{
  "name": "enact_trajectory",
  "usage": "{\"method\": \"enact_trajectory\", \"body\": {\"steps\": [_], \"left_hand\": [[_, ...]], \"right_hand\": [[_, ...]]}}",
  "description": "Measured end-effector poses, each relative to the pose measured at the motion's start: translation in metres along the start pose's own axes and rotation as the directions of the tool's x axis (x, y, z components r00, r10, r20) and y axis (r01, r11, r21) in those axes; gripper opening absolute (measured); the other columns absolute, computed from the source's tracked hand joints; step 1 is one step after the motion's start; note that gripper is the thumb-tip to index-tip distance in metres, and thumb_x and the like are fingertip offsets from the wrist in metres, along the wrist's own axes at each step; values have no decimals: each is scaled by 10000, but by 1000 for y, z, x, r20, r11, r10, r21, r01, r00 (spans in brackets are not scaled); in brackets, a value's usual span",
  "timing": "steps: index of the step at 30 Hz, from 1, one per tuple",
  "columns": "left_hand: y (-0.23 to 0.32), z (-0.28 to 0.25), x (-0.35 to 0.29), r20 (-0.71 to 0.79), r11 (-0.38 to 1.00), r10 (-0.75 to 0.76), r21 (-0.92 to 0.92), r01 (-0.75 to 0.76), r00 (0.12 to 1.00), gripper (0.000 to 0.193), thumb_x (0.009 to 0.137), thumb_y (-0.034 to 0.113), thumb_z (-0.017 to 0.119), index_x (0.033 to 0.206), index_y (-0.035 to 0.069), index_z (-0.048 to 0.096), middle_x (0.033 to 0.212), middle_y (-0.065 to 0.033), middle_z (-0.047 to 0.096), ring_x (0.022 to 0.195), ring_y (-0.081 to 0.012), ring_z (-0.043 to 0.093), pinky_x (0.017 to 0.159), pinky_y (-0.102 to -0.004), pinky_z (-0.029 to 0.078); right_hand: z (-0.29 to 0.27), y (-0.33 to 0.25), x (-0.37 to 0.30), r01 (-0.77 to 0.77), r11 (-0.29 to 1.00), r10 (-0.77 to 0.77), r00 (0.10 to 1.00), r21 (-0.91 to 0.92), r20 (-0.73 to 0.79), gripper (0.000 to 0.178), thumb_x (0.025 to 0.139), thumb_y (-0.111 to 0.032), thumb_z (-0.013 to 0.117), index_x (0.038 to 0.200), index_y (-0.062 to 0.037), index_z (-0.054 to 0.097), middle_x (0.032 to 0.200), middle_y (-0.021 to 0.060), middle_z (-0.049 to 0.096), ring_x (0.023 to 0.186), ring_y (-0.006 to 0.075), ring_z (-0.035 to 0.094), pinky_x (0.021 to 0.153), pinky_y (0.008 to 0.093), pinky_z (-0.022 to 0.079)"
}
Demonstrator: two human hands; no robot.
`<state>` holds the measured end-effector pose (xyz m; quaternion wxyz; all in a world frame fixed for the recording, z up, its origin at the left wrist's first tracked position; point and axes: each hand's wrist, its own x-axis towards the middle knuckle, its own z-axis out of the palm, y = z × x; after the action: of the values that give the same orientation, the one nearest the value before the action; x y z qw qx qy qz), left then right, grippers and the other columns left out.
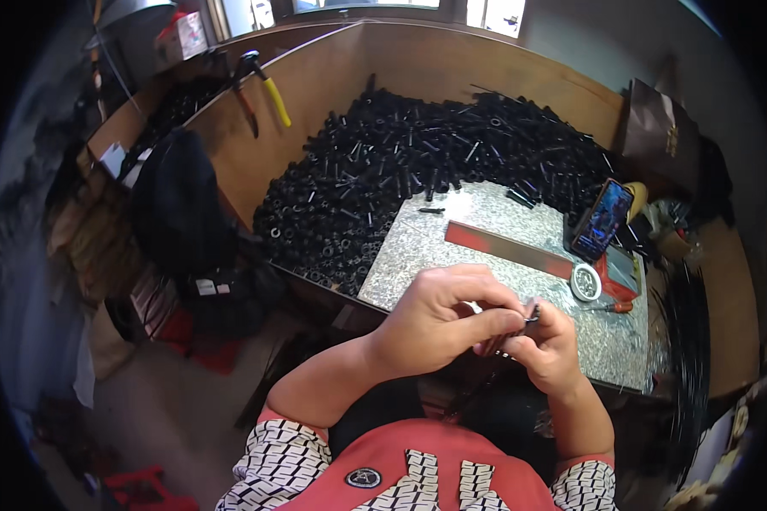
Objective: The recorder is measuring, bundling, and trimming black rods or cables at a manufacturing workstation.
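My left hand (452, 319) and my right hand (550, 351) meet over the near edge of a speckled light board (413, 260). Thumb and forefinger of the left hand are pinched at a small dark piece (533, 315). The right hand's fingers curl around the same spot, closed on the dark piece and what look like several thin dark parts under the left fingertips. Their exact kind is too small and too covered to tell. Beyond the hands, a flat metal strip (507, 248) lies slantwise on the board, its end near a round white dial (585, 282).
A large heap of short black tube-like pieces (452, 140) fills the wooden-walled bin (307, 77) behind the board. A lit phone (605, 221) leans at the right. Yellow-handled pliers (277, 102) hang on the left wall. Long black strands (689, 341) lie far right.
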<state>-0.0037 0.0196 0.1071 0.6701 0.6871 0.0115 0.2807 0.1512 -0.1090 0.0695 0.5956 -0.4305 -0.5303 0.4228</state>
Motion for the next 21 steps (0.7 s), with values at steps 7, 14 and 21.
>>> {"method": "enact_trajectory", "body": {"steps": [7,14,21], "left_hand": [[-15,-6,1,23,984,5,-179,-1,1000,328,928,53,584,1236,-46,533,903,-71,655,823,-105,629,728,-224,522],[-98,-144,20,-442,514,436,837,187,784,174,846,33,622,1016,14,648,902,-105,687,747,-180,651,696,-297,510],[-132,-167,-9,-490,105,182,872,478,853,186,755,66,693,939,42,672,940,-102,669,967,-314,565,840,-390,471]], "right_hand": [[8,1,-6,7,996,13,976,92,-217,149,878,31,593,973,-16,489,963,108,612,868,207,661,770,414,595],[-6,14,-8,39,999,-40,928,-9,-371,231,878,-21,513,1100,37,484,869,141,646,694,246,688,639,359,599],[-7,12,-6,57,998,-59,943,-15,-328,240,908,-147,604,1046,7,482,799,135,651,682,247,690,598,341,583]]}}
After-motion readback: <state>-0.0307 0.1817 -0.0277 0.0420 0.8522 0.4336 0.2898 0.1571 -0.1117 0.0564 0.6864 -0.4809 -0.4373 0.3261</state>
